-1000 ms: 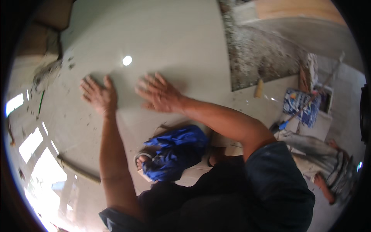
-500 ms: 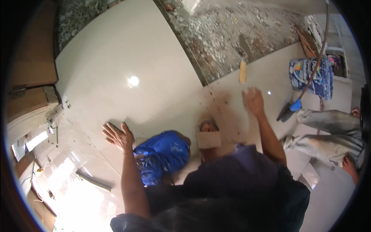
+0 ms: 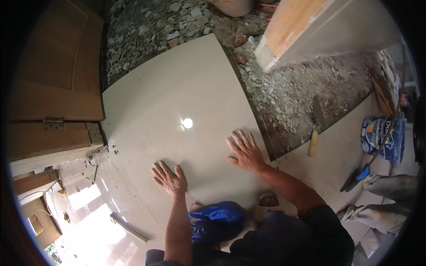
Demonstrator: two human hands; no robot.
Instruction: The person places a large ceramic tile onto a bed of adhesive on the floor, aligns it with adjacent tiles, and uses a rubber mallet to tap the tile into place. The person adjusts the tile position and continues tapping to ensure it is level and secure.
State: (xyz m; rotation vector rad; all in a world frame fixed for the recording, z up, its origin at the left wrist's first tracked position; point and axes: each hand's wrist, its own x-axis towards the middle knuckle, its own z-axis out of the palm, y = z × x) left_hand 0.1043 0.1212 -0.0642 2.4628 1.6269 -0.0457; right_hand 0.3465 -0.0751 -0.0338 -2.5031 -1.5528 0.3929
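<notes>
My left hand lies flat, palm down and fingers spread wide, on the near edge of one large cream floor tile; it holds nothing. My right hand, likewise open with fingers fanned and empty, presses flat near the tile's right edge. The two hands lie apart, both on the same glossy tile, which shows one bright light reflection between and above them. The tile sits on the floor directly ahead of me, its far and right edges bordered by a bed of grey rubble and gravel.

Below my hands, by my knees, is one crumpled blue cloth or bag. To the right: one trowel with a pale wooden handle lies across the gravel's edge, one printed paint bucket stands further out, and one blue-ended tool leans beside it. One wooden door stands at left, and one pale bar lies on the laid floor at lower left.

Compared with half a second ago, my right hand has come back from reaching toward the trowel and now rests on the tile; my left hand has stayed flat on the tile.
</notes>
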